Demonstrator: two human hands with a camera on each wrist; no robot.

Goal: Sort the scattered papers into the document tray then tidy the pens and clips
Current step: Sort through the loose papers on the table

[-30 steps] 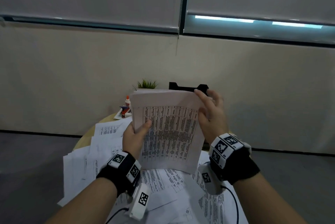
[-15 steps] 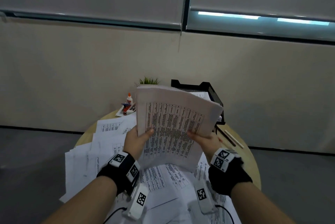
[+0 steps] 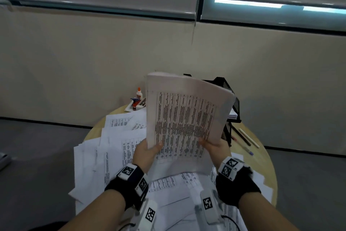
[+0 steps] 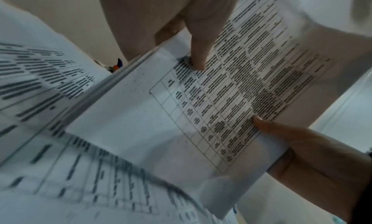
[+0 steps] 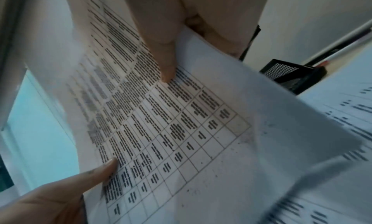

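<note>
Since a second ago, my right hand (image 3: 215,146) has dropped from the stack's top edge to its lower corner. Both hands now pinch the stack of papers (image 3: 185,118), thumbs on the printed face, my left hand (image 3: 146,153) opposite, holding it upright, probably to square it. Beyond my right hand stands the black document tray (image 3: 231,107), pens (image 3: 245,136) beside it. Loose sheets (image 3: 116,148) cover the desk (image 3: 265,157) below; the glue bottle (image 3: 138,93) sits beyond my left hand.
</note>
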